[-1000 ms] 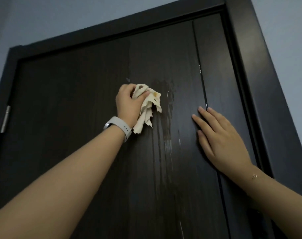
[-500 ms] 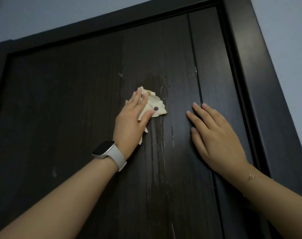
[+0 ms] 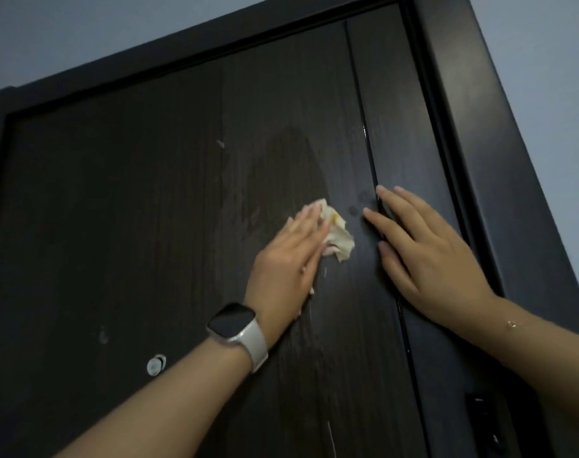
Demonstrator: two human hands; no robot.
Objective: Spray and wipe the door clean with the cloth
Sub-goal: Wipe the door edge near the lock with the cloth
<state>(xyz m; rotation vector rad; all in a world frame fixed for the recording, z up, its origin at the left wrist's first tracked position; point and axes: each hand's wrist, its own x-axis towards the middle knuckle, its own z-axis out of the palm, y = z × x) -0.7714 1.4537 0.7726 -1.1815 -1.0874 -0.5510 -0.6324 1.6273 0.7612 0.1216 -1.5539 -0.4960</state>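
**Cloth Moved Down the Door Under a Flat Left Hand**

Since the earlier frames, the left hand [image 3: 289, 259] and the cloth [image 3: 338, 235] have travelled down the door [image 3: 132, 209], leaving a dull smeared patch [image 3: 281, 180] above them. A small round fitting [image 3: 156, 364] has entered view at lower left.

The door is dark and wood-grained, set in a dark frame [image 3: 499, 160] against a pale wall [image 3: 545, 61]. The right hand [image 3: 426, 256] lies flat on the door across a vertical groove [image 3: 369, 153], fingers straight and spread, holding nothing. The left hand presses the cloth to the door with straight fingers [image 3: 306, 223]. The crumpled cream cloth protrudes beyond the fingertips and past the thumb side, toward the right hand without touching it. A watch [image 3: 236, 332] sits on the left wrist.
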